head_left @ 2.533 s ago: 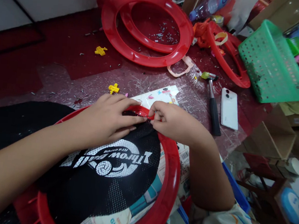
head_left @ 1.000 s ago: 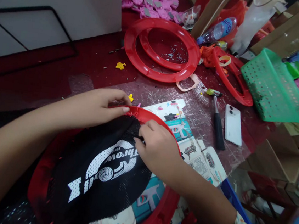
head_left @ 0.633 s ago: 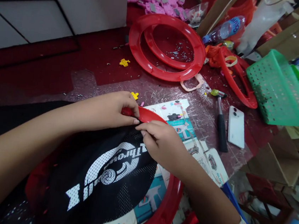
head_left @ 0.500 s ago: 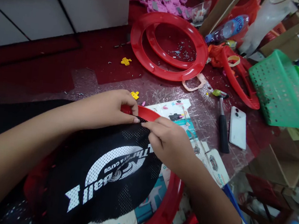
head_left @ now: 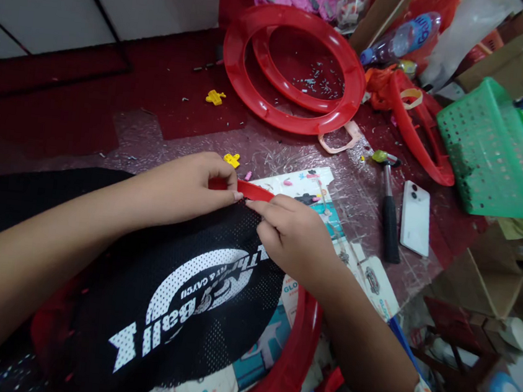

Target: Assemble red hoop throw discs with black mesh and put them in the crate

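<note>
The fingers (head_left: 224, 200) of the left hand (head_left: 191, 179) are brought together, thumb against forefinger, and clamped on the edge of a black mesh cloth (head_left: 229, 323). The same edge is met by the outstretched forefinger of the right hand (head_left: 297, 231); whether the cloth is also pinched there by the thumb cannot be told. The two sets of fingertips are set just beside each other, at the far rim of a red plastic ring (head_left: 304, 344). Most of the ring's opening is covered by the cloth, on which a white print (head_left: 195, 267) is borne, with "Ball" legible and the neighbouring word partly lost in folds.

Beneath the ring, printed cardboard (head_left: 286, 183) is spread on the dark red table (head_left: 178, 97). Just beyond the left hand, a small yellow piece (head_left: 231, 160) is seen, and another yellow piece (head_left: 215, 97) is placed farther off. To the right, a hammer (head_left: 390, 225) and a white phone (head_left: 417, 218) are laid side by side. At the far side, two overlapping red rings (head_left: 235, 56) are stacked, with small metallic bits (head_left: 320, 80) scattered inside them. A green perforated basket (head_left: 495, 152) is stood beyond the phone.
</note>
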